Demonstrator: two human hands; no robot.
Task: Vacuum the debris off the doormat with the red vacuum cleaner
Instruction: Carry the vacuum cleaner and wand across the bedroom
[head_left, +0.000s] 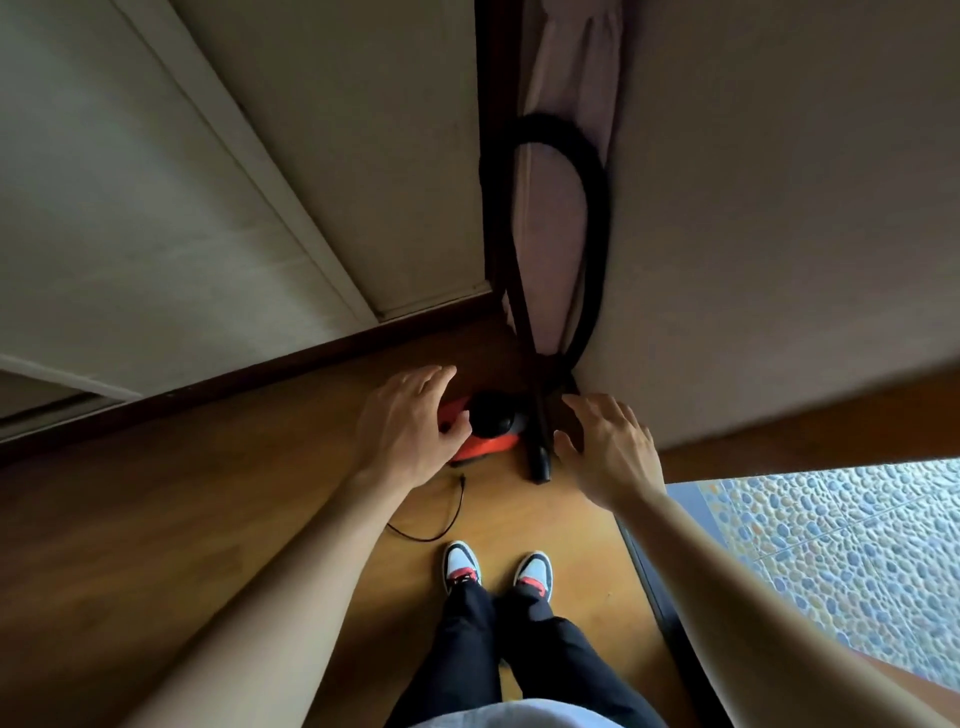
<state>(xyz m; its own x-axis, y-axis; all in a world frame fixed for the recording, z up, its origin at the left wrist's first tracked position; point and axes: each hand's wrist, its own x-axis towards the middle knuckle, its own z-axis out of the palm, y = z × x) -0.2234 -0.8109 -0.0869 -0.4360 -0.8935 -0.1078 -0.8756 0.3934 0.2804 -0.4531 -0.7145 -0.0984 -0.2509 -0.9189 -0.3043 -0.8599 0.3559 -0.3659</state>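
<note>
Red vacuum cleaner is sitting on the wooden floor, tucked close to a room corner, its black domed top facing up at the camera. A dark skirting board is running along the wall just beyond the vacuum cleaner.

Black hose is rising from beside the vacuum cleaner and looping high against a pale curtain above it. The hose's nozzle end is resting on the floor just to the right of the vacuum cleaner. A thin black cord is trailing from the vacuum cleaner's near side and curling across the floor towards the person.

Left hand is hovering over the vacuum cleaner's left side and partly covering it. Its fingers are lying straight and relaxed, and the thumb is overlapping the red body by the black dome. Whether the thumb is touching cannot be told. The hand is gripping nothing.

Right hand is reaching in to the right of the vacuum cleaner, just beside the nozzle end. Its fingers are spread and released, holding nothing.

The person is standing nearer the camera than the vacuum cleaner, in black trousers and grey-and-red sneakers. Pebble-patterned flooring is showing well off to the vacuum cleaner's right.
</note>
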